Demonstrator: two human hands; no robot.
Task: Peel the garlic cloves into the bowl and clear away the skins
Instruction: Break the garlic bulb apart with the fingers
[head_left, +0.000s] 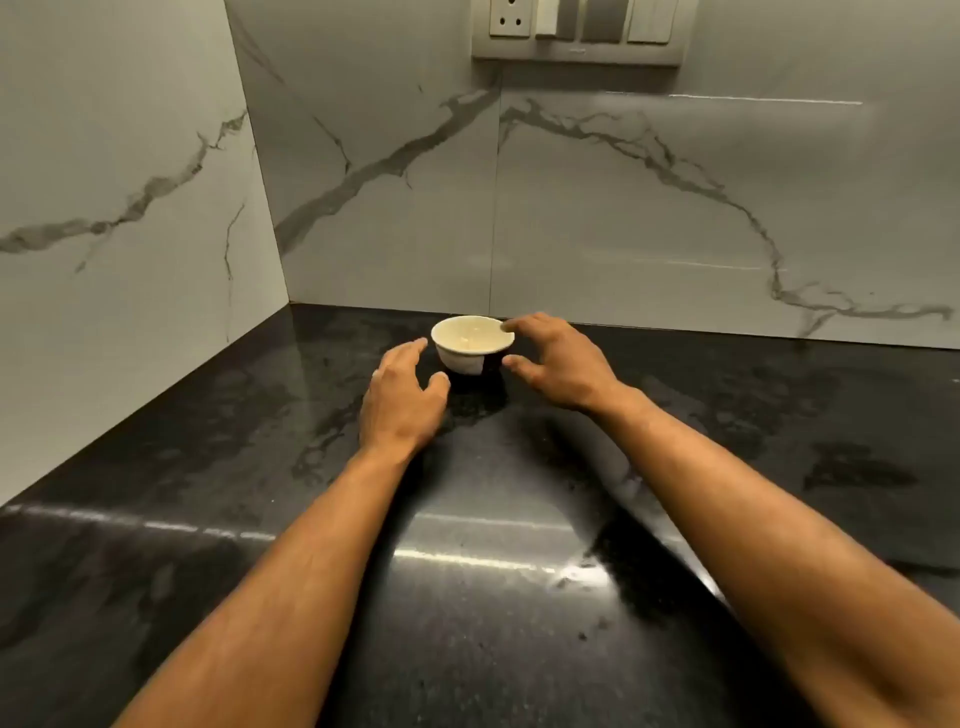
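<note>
Small white bowl near the back of the dark table, close to the marbled wall, with a few pale pieces inside, probably peeled garlic cloves, though too small and blurred to be sure. Left hand just beside the bowl on its left, fingers relaxed and spread, grip released, holding nothing, not clearly touching the bowl. Right hand on the other side, also with a released grip: one fingertip at or just over the rim, thumb near the lower wall, no firm hold visible. Both arms stretched forward over the table.

No loose skins and no unpeeled cloves to see anywhere on the table. So, judged from this, peeling seemingly finished and skins already cleared away, or else not yet begun and the garlic simply out of view; the first reading more likely because of the pieces in the bowl. Little left to do, perhaps only setting the bowl in its place. Socket panel high on the wall, not part of the work.
</note>
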